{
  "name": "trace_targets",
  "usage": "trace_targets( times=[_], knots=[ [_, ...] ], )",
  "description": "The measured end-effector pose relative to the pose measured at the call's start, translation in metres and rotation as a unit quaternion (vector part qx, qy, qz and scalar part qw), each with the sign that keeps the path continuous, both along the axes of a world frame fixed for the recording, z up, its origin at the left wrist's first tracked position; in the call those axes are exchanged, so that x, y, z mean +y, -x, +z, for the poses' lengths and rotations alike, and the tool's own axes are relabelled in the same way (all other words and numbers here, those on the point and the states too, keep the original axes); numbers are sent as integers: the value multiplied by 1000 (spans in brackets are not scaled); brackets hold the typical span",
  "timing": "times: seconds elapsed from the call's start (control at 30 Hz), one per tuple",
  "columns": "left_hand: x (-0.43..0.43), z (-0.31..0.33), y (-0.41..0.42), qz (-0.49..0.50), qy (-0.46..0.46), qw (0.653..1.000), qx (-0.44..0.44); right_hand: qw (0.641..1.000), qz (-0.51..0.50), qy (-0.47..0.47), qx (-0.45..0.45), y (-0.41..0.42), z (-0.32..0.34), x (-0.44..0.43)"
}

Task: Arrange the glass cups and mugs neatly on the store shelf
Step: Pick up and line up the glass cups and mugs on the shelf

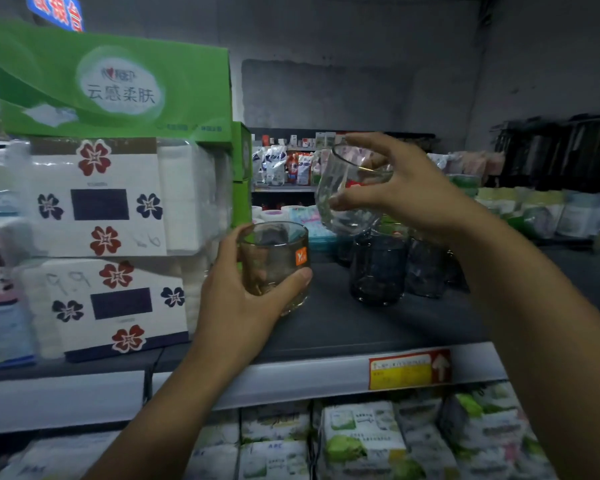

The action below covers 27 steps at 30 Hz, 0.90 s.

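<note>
Both hands are loaded, and that is where the risk lies. At the centre of the frame the left hand (236, 299) wraps thumb and fingers round an amber tumbler (274, 268) with an orange sticker, low over the dark shelf (343, 327). Whether its base touches the shelf I cannot tell. Higher and to the right, the right hand (413, 195) holds a clear rounded glass (350, 199) at a tilt, with the thumb across its near side and the fingers curled over the rim. It hangs just above a cluster of dark glasses (378, 268) standing right of centre. This looks like a fingertip hold on smooth, curved glass, so it could slip, and a drop would land on those dark glasses and likely chip or break something. Lowering it while tilted could also tip a neighbour over. The tumbler is close to the tissue packs (111, 251) at left. If it is set down too near the shelf's front edge, a forearm could nudge it off.
</note>
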State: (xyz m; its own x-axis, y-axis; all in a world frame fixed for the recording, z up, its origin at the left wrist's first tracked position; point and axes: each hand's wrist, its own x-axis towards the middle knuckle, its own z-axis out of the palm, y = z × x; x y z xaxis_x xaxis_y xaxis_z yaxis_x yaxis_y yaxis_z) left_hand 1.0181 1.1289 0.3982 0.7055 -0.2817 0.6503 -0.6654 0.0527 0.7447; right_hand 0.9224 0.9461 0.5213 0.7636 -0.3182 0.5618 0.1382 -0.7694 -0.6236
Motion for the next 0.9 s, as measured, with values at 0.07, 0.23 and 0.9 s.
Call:
trace_targets(
  times=[0.07,0.23,0.9],
  knots=[
    [-1,6,3,-40,22,999,4,999,4,-37,-26,20,-6,3],
    [-15,8,14,-122,70,989,37,985,-59,-132,-89,64,-35,7],
    [-185,1,196,-402,127,881,215,835,-27,-486,-257,314,-95,-70]
  ],
)
